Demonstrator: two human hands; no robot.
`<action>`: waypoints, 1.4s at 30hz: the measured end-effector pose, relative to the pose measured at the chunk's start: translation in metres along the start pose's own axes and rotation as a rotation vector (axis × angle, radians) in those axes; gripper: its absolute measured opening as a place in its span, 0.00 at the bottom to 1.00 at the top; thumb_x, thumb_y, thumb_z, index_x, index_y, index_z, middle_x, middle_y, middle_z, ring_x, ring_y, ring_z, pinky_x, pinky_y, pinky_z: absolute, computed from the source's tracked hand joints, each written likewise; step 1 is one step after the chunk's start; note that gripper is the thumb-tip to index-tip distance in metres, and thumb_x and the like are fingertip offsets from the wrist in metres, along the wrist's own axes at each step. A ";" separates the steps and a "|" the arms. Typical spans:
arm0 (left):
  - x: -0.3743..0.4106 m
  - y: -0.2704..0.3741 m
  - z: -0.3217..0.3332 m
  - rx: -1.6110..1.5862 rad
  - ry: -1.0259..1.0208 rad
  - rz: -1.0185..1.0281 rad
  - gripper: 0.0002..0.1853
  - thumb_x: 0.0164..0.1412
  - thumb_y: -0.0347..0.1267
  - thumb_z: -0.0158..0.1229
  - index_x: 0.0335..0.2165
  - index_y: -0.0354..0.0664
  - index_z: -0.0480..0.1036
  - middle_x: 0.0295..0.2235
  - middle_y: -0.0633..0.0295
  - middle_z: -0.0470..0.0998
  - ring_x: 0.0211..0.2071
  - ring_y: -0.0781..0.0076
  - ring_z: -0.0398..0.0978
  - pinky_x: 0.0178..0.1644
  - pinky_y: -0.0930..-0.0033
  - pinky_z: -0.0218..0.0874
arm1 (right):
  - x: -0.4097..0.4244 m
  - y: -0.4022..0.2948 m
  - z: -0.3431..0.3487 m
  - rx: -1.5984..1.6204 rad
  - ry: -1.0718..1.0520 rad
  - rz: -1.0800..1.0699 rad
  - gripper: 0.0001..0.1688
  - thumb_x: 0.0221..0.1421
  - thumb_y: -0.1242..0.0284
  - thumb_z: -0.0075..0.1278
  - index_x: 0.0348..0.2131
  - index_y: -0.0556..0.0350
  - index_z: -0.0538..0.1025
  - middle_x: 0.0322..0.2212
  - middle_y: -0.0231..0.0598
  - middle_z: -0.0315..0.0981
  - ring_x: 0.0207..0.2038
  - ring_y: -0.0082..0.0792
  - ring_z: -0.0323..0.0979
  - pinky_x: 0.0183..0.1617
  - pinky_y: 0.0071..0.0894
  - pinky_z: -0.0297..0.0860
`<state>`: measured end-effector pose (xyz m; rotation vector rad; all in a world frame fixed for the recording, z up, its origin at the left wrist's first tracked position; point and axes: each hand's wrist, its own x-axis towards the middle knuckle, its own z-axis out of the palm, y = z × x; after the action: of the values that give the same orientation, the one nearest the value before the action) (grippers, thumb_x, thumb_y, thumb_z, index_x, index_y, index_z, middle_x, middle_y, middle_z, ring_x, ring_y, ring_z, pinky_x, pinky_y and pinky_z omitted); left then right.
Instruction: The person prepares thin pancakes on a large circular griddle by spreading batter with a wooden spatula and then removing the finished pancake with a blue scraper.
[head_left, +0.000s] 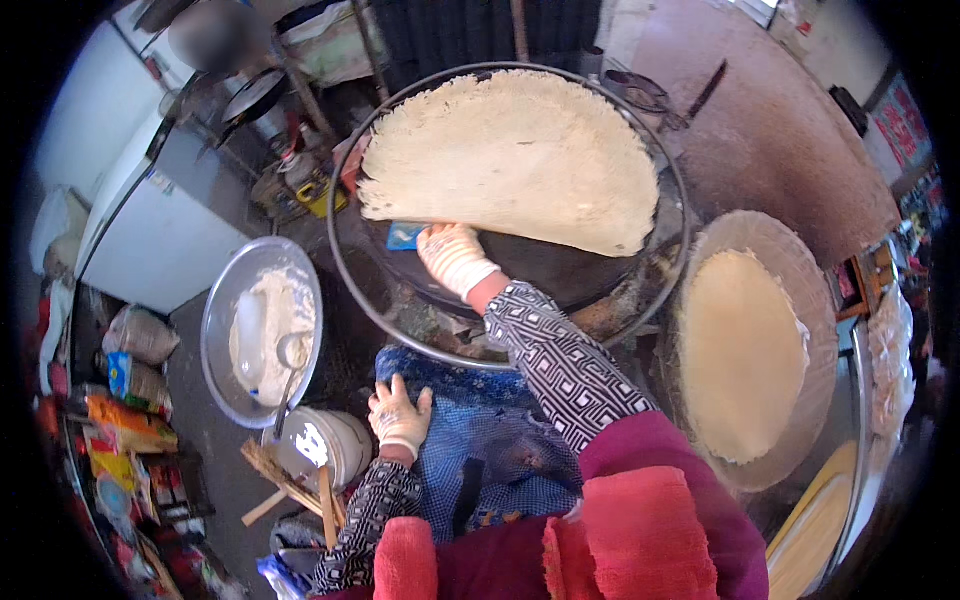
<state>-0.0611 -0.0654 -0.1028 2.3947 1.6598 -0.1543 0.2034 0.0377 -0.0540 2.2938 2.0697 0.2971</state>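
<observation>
My right hand (451, 259), in a pale knit glove, grips a flat blue scraper (405, 235). It is at the near left edge of a large thin pancake (510, 157). The pancake covers the far part of a round black griddle (555, 274); its near edge runs nearly straight, and bare griddle shows in front of it. A metal ring (346, 281) surrounds the griddle. My left hand (400, 415), gloved too, rests with fingers spread on the blue checked cloth (457, 442) over my lap and holds nothing.
A clear basin (212, 330) of batter with a ladle (294, 351) stands at left, beside a lidded white bucket (352, 446). At right, a round cloth-covered stand (814, 420) bears finished pancakes (742, 352). A yellow-labelled oil jug (319, 193) is behind the ring.
</observation>
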 end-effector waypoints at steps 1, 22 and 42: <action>0.003 0.000 0.000 0.016 -0.007 -0.006 0.36 0.53 0.52 0.57 0.54 0.42 0.63 0.52 0.43 0.64 0.50 0.39 0.65 0.51 0.46 0.62 | 0.004 0.000 -0.001 0.033 0.003 -0.012 0.19 0.60 0.69 0.39 0.45 0.58 0.74 0.44 0.48 0.76 0.45 0.44 0.75 0.44 0.55 0.68; 0.017 0.011 -0.009 0.044 -0.136 -0.058 0.35 0.55 0.54 0.53 0.54 0.44 0.65 0.54 0.48 0.64 0.53 0.47 0.63 0.55 0.48 0.57 | 0.078 0.017 0.002 0.137 -0.046 0.137 0.19 0.59 0.74 0.38 0.46 0.62 0.73 0.43 0.52 0.76 0.45 0.45 0.76 0.46 0.48 0.71; 0.031 0.042 -0.008 0.050 -0.140 0.041 0.31 0.54 0.53 0.56 0.50 0.45 0.68 0.49 0.50 0.67 0.50 0.48 0.64 0.53 0.48 0.59 | 0.070 0.149 0.126 -0.435 0.213 0.465 0.23 0.61 0.67 0.34 0.50 0.53 0.72 0.51 0.47 0.70 0.52 0.48 0.70 0.58 0.49 0.63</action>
<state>-0.0114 -0.0489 -0.0967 2.3913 1.5612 -0.3522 0.3770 0.1029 -0.1468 2.4939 1.3208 0.9376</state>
